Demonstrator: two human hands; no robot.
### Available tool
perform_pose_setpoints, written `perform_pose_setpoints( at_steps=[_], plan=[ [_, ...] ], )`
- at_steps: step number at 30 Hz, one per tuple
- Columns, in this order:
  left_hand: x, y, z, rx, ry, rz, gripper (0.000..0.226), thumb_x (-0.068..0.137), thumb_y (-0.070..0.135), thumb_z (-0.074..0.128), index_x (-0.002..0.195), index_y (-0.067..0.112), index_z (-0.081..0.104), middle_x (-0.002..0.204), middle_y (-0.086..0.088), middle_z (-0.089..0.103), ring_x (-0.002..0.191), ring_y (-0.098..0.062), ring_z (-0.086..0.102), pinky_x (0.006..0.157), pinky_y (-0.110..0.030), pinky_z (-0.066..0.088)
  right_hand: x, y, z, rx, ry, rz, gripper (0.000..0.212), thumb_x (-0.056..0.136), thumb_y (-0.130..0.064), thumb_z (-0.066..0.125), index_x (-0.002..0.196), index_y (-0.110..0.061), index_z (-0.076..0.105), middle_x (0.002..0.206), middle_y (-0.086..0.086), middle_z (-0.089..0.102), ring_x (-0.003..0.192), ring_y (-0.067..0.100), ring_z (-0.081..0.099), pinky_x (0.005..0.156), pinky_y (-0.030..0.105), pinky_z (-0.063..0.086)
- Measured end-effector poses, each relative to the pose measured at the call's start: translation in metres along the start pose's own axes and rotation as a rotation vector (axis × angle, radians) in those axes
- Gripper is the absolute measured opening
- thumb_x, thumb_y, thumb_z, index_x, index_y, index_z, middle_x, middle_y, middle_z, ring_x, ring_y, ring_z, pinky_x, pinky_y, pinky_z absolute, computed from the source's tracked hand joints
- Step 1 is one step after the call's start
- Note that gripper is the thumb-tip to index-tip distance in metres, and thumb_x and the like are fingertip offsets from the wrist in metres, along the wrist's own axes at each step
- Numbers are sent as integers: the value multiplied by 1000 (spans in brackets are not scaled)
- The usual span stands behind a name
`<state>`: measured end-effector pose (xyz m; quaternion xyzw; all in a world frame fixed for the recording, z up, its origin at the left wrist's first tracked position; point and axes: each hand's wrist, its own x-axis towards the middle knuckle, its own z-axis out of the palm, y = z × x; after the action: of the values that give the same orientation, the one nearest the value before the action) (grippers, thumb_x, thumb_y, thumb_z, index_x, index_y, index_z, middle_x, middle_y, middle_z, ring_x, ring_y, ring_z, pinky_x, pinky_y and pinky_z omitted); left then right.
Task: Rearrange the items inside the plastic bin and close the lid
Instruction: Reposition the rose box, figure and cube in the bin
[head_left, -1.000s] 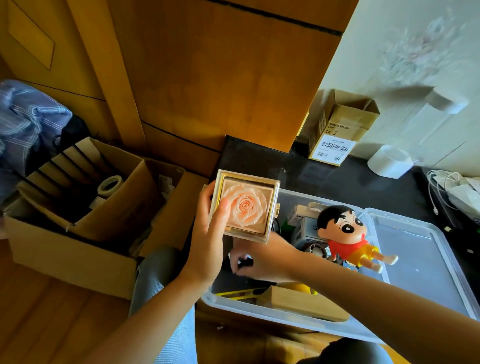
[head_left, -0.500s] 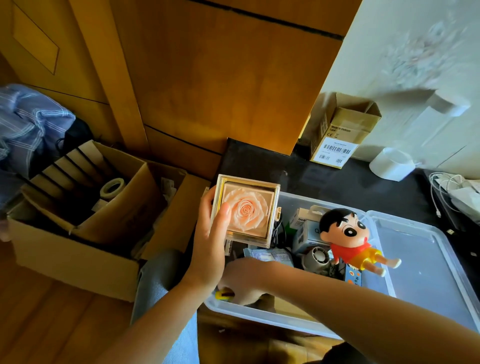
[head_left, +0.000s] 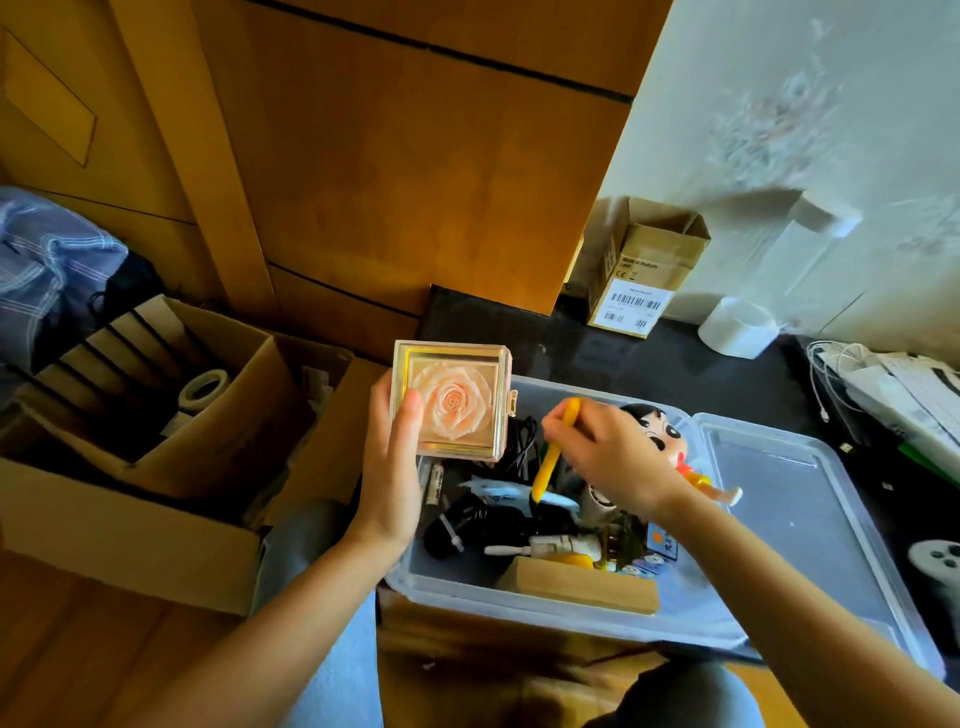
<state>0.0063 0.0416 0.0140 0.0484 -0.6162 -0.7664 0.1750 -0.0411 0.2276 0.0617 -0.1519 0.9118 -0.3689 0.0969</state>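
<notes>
A clear plastic bin stands on the floor in front of me, full of small items. Its clear lid lies open to the right. My left hand grips a square clear box with a peach rose above the bin's left corner. My right hand pinches a yellow stick-shaped tool and holds it over the bin's contents. A cartoon boy figure in a red shirt lies behind my right hand, partly hidden. A wooden block sits at the bin's near wall.
An open cardboard box with a tape roll stands to the left. A small labelled carton, a white round object and white cables lie at the back right. A grey game controller sits right of the lid.
My right hand has come up out of the bin's near left corner, now pinching the yellow tool over the middle. My left hand keeps the rose box in about the same place.
</notes>
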Motion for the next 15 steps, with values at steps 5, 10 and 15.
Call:
perform_pose_setpoints(
  at_steps=[5,10,15],
  plan=[
    [-2,7,5,19,-29,7,47,87,41,40,127,16,46,118,-1,59,101,2,60,76,-8,46,5,1,2,-328,185,-59,18,98,-33,41,88,-22,51,62,-7,53,54,7,51,48,18,33],
    [-4,10,8,38,-38,20,44,90,45,44,126,19,45,119,1,57,100,6,59,75,-6,46,14,9,15,-650,-279,86,46,98,-22,39,141,-11,28,113,11,61,91,24,61,73,32,50],
    [-6,13,9,37,-29,13,43,85,43,42,124,24,45,117,5,57,97,11,58,72,-4,45,-2,7,25,-548,-234,96,39,95,-30,47,127,-7,40,104,7,62,80,17,59,62,26,48]
  ],
)
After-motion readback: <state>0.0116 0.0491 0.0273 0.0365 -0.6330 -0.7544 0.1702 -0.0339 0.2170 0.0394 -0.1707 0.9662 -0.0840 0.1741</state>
